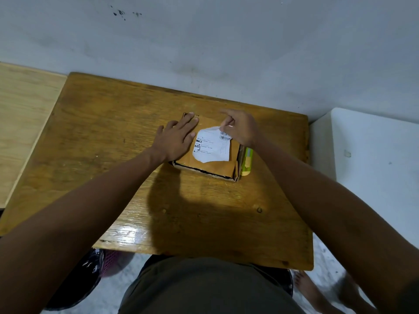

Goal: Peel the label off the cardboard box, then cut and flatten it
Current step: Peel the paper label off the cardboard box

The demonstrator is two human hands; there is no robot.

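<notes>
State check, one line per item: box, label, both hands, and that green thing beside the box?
cardboard box: on the table, closed, uncut, not flattened.
label: mostly stuck to the box top, far right corner lifted.
left hand: flat, fingers straight, pressing the box top.
right hand: pinches the lifted label corner.
green cutter: lying against the box's right side, untouched.

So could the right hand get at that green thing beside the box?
Probably yes: the green cutter lies just under the right hand, uncovered, but its fingers pinch the label now.
</notes>
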